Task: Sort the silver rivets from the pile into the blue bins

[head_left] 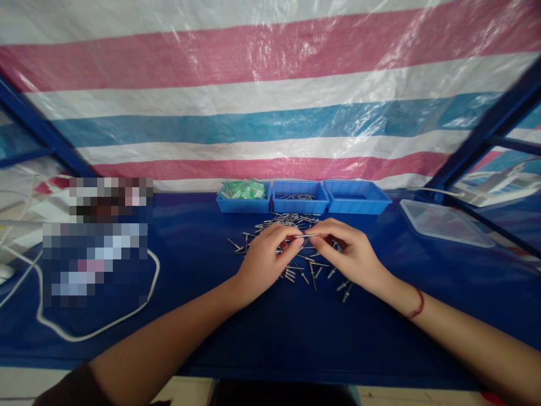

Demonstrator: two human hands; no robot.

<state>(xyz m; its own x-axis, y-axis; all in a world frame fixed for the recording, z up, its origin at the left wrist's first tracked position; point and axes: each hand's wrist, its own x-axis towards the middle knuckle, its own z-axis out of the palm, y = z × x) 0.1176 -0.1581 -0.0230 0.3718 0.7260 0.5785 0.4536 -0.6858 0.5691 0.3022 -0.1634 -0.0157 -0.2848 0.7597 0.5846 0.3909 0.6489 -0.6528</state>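
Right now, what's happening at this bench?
Both hands, left and right, hold one thin metal pin between their fingertips, above a loose pile of similar metal pieces on the blue table. Behind the pile stand three blue bins: the left one holds green-and-clear packets, the middle one some metal pieces, and the right one looks empty. A clear plastic lid or tray lies to the right.
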